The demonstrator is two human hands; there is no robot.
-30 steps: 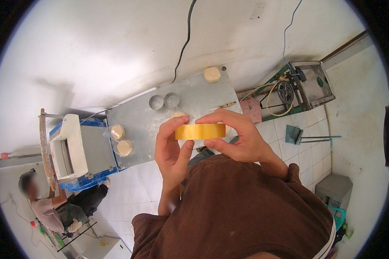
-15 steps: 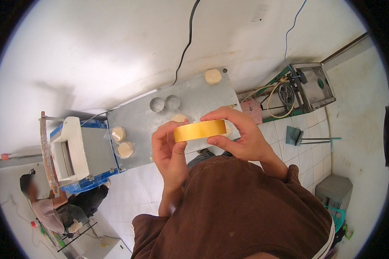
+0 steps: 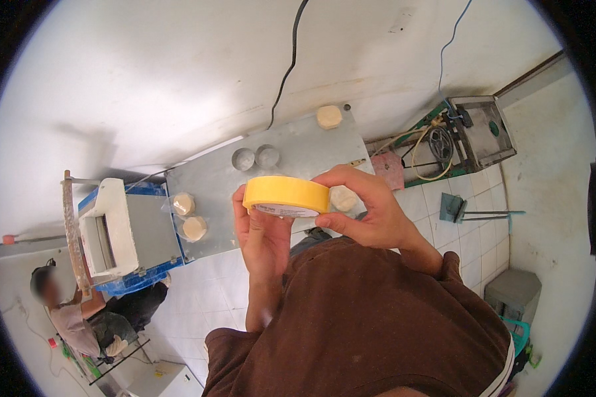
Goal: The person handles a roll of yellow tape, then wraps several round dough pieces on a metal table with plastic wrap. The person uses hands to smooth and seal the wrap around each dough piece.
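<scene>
A roll of yellow tape [image 3: 286,191] is held up over the near edge of the metal table [image 3: 208,173]. My left hand [image 3: 263,241] grips its left end, with the thumb below. Closed on the right end is my right hand [image 3: 361,208], the thumb underneath and the fingers on top. Part of the roll's inner printed side shows along its lower edge. Just behind my right hand's fingers lies a pale round dough piece [image 3: 343,198].
Two round metal rings [image 3: 243,159] stand on the table. Other dough pieces lie at its far corner [image 3: 329,117] and left side [image 3: 184,204]. A white-and-blue machine [image 3: 132,228] adjoins the table at left, where a person [image 3: 79,317] sits. Right are a green-framed machine [image 3: 453,142] and dustpan [image 3: 451,207].
The tape roll has moved slightly left and tipped, so its printed inner side now shows. My left hand's fingers have shifted along it.
</scene>
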